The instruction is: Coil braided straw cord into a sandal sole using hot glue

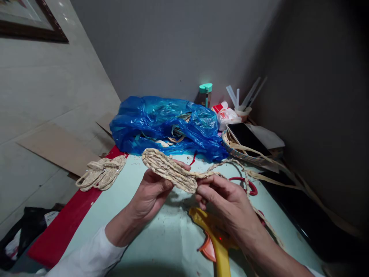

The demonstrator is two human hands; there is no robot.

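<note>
With left hand (151, 194) clamped on a coiled straw piece (168, 169) above the table (158, 246), right hand (229, 198) pinching its braid (202, 175).
Cannot fully see left fingers (183, 165) behind it, nor the yellow glue gun (221, 256), cropped below.

There are two hands (151, 192) (230, 196), one coiled oval (170, 169), one glue gun (222, 256), one blue bag (152, 121).
</note>
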